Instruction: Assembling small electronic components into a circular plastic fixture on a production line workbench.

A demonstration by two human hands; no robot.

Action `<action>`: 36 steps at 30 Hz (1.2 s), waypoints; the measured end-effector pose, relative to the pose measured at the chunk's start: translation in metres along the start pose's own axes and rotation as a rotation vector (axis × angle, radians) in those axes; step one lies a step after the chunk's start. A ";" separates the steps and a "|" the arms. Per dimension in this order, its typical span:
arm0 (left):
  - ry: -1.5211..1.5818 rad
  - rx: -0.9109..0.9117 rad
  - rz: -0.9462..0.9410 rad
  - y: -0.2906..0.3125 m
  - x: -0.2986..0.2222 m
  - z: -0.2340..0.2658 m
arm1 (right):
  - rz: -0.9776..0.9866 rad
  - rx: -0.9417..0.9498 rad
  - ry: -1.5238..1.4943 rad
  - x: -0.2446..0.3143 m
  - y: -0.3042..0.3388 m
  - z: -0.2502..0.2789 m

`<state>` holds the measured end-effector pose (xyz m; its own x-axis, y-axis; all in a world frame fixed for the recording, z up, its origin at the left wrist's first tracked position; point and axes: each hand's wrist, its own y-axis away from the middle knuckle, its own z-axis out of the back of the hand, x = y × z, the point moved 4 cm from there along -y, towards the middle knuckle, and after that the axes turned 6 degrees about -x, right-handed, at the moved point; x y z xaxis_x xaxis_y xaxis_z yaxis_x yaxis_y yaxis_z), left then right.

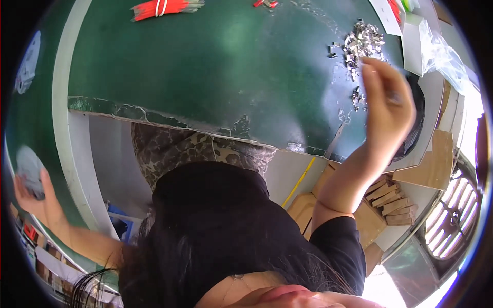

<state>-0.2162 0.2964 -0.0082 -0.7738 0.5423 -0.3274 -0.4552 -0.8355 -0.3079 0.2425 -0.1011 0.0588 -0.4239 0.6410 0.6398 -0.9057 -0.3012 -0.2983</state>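
Observation:
At the far left, my left hand (41, 203) is closed around a small translucent plastic bag (30, 167) with something dark in its lower part. My right hand (387, 102) is over the right side of the green table, next to a pile of small shiny metal clips (365, 41). Its thumb and index finger come together at the pile's near edge, slightly blurred; whatever may be between them is too small to make out. A smaller cluster of the metal clips (357, 98) lies beside the right hand.
A banded bundle of red strips (163, 8) lies at the table's far left, with small red pieces (266, 3) farther right. Another clear bag (29, 62) rests on the left surface. White boxes (412, 43) and crumpled plastic (442, 56) stand right. The green table's (205, 66) front edge is chipped.

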 end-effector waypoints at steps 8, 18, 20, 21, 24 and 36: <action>0.148 -0.010 -0.028 -0.054 -0.052 -0.032 | 0.255 0.191 0.371 -0.031 -0.012 -0.041; -0.102 -0.020 -0.093 -0.155 -0.100 -0.093 | 0.194 0.101 0.239 -0.054 -0.011 -0.020; 0.034 0.012 -0.086 -0.159 -0.081 -0.089 | 0.259 0.091 0.272 -0.033 -0.009 -0.025; 0.117 0.033 -0.090 -0.155 -0.078 -0.083 | 0.242 0.080 0.293 -0.031 -0.010 -0.024; 0.556 0.148 -0.305 -0.073 -0.221 -0.074 | 0.177 0.116 0.214 -0.037 0.000 -0.024; 0.570 0.575 -0.956 -0.032 -0.404 -0.115 | 0.186 0.026 -0.057 -0.042 0.005 -0.003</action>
<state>0.1616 0.1145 0.0318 0.2072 0.7937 -0.5719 -0.9659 0.0732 -0.2484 0.2557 -0.1276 0.0286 -0.5824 0.5320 0.6146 -0.8112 -0.4297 -0.3967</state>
